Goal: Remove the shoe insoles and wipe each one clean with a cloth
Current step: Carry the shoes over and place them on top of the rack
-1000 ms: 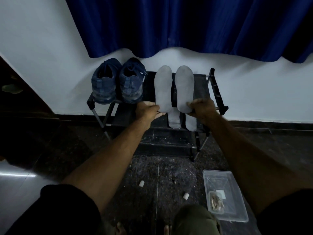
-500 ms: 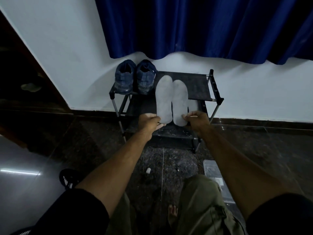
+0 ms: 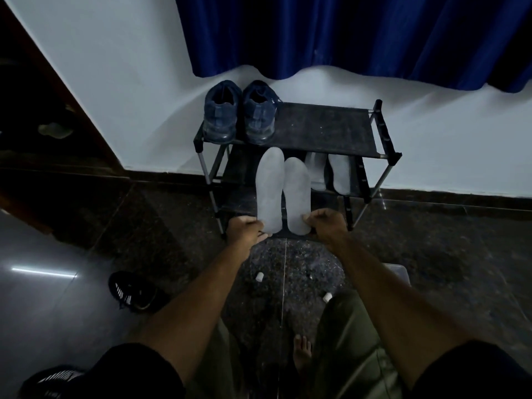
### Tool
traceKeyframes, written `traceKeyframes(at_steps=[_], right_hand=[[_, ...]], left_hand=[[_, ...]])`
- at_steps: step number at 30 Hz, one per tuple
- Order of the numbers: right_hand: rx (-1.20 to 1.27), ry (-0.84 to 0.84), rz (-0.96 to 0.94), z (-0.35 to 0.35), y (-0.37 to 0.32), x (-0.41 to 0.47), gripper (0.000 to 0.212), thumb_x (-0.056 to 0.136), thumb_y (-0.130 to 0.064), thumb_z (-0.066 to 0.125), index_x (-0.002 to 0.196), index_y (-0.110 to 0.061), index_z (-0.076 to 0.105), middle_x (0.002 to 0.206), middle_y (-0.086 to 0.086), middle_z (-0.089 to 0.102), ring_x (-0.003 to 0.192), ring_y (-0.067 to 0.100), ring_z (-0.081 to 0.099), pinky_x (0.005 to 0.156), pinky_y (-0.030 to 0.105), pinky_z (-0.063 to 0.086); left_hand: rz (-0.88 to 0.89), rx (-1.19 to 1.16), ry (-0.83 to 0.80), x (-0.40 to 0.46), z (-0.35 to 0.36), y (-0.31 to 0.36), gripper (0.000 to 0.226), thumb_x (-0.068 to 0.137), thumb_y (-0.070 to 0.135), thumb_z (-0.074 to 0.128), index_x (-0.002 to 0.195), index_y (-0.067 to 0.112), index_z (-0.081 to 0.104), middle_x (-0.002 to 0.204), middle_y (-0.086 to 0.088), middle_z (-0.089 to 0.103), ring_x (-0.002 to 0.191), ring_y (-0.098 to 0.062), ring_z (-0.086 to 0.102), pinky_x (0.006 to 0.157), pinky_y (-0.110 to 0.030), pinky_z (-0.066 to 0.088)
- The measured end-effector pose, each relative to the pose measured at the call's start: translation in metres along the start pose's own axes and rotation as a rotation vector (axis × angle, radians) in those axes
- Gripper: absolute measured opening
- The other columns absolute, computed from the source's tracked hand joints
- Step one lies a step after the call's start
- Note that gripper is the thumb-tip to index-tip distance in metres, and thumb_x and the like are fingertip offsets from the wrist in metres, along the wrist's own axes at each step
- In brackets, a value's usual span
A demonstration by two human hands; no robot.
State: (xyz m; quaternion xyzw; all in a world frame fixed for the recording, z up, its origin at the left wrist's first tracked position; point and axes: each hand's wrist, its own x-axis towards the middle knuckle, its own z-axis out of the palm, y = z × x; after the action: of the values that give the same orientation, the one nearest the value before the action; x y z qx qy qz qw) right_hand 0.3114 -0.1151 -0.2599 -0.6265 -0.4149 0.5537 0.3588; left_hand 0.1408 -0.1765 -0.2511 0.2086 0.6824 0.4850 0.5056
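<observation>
Two grey insoles stand side by side in front of the black shoe rack (image 3: 325,129). My left hand (image 3: 244,230) pinches the heel of the left insole (image 3: 269,185). My right hand (image 3: 325,223) grips the heel of the right insole (image 3: 297,194). Both insoles point toe up toward the rack. A pair of dark blue shoes (image 3: 239,112) sits on the left of the rack's top shelf. Two more grey insoles (image 3: 328,171) lie on the rack's lower shelf at the right. No cloth is visible.
A black sneaker with white stripes (image 3: 131,292) lies on the dark floor at the left. Two small white pieces (image 3: 260,276) lie on the floor. A clear plastic box edge (image 3: 400,270) shows behind my right forearm. Blue curtain (image 3: 345,33) hangs above the white wall.
Both hands have drawn the two insoles down and away from the rack's top shelf toward me. The view has pulled back and my knees and a foot have come into sight.
</observation>
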Motion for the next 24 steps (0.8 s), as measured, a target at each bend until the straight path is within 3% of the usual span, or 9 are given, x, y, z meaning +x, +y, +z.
traceKeyframes(at_steps=[3, 5, 8, 11, 15, 19, 21, 24], right_hand=[[0.079, -0.037, 0.066, 0.008, 0.010, 0.018, 0.018, 0.085, -0.004, 0.072, 0.076, -0.005, 0.056, 0.085, 0.014, 0.062, 0.083, 0.027, 0.061, 0.046, 0.029, 0.056], [0.102, -0.050, 0.083, 0.012, 0.020, 0.033, 0.014, 0.085, -0.002, 0.070, 0.081, -0.002, 0.057, 0.092, 0.017, 0.062, 0.089, 0.030, 0.061, 0.047, 0.029, 0.058], [0.149, -0.071, 0.108, 0.016, 0.030, 0.050, 0.010, 0.086, 0.002, 0.067, 0.093, 0.003, 0.059, 0.093, 0.018, 0.061, 0.093, 0.030, 0.059, 0.047, 0.027, 0.057], [0.157, -0.058, 0.139, 0.019, 0.039, 0.068, 0.012, 0.087, 0.002, 0.066, 0.085, -0.002, 0.055, 0.091, 0.014, 0.061, 0.094, 0.029, 0.059, 0.046, 0.028, 0.057], [0.080, -0.016, 0.101, 0.021, 0.041, 0.098, 0.019, 0.085, -0.003, 0.070, 0.074, -0.008, 0.055, 0.090, 0.013, 0.063, 0.089, 0.028, 0.061, 0.052, 0.032, 0.058], [0.054, -0.002, 0.014, 0.024, 0.033, 0.132, 0.020, 0.086, -0.002, 0.068, 0.074, -0.011, 0.054, 0.080, 0.005, 0.060, 0.086, 0.025, 0.058, 0.074, 0.042, 0.056], [0.087, 0.011, -0.019, 0.028, 0.027, 0.150, 0.022, 0.085, 0.001, 0.068, 0.072, -0.009, 0.054, 0.079, 0.004, 0.060, 0.090, 0.025, 0.058, 0.081, 0.043, 0.055], [0.053, 0.013, -0.063, 0.040, 0.019, 0.182, 0.024, 0.084, -0.004, 0.070, 0.070, -0.014, 0.054, 0.088, 0.006, 0.062, 0.097, 0.025, 0.061, 0.077, 0.044, 0.058]], left_hand=[[-0.049, 0.015, 0.025, 0.019, 0.002, -0.016, 0.016, 0.092, 0.000, 0.060, 0.106, -0.006, 0.060, 0.114, -0.028, 0.063, 0.088, -0.032, 0.063, 0.072, -0.033, 0.054], [-0.083, 0.036, 0.038, 0.031, 0.004, -0.029, 0.019, 0.092, 0.000, 0.060, 0.110, -0.007, 0.060, 0.115, -0.027, 0.062, 0.092, -0.031, 0.061, 0.077, -0.034, 0.053], [-0.119, 0.044, 0.027, 0.045, 0.009, -0.043, 0.025, 0.094, 0.001, 0.058, 0.117, -0.008, 0.058, 0.116, -0.025, 0.062, 0.099, -0.034, 0.062, 0.079, -0.034, 0.052], [-0.134, 0.037, 0.030, 0.063, 0.011, -0.053, 0.022, 0.094, 0.002, 0.057, 0.115, -0.005, 0.058, 0.115, -0.024, 0.063, 0.099, -0.033, 0.062, 0.075, -0.033, 0.053], [-0.102, 0.044, 0.046, 0.102, 0.020, -0.048, 0.012, 0.092, 0.003, 0.061, 0.104, 0.001, 0.060, 0.115, -0.023, 0.063, 0.091, -0.025, 0.063, 0.061, -0.022, 0.056], [-0.065, 0.045, 0.023, 0.141, 0.032, -0.025, 0.025, 0.093, 0.003, 0.060, 0.116, -0.008, 0.058, 0.113, -0.024, 0.063, 0.078, -0.024, 0.065, 0.059, -0.018, 0.057], [-0.030, 0.040, 0.018, 0.158, 0.039, -0.012, 0.025, 0.093, 0.002, 0.060, 0.116, -0.007, 0.057, 0.113, -0.023, 0.062, 0.081, -0.025, 0.065, 0.062, -0.020, 0.057], [0.013, 0.059, 0.026, 0.186, 0.051, 0.004, 0.025, 0.094, 0.002, 0.059, 0.117, -0.006, 0.056, 0.115, -0.021, 0.061, 0.093, -0.028, 0.064, 0.074, -0.027, 0.055]])
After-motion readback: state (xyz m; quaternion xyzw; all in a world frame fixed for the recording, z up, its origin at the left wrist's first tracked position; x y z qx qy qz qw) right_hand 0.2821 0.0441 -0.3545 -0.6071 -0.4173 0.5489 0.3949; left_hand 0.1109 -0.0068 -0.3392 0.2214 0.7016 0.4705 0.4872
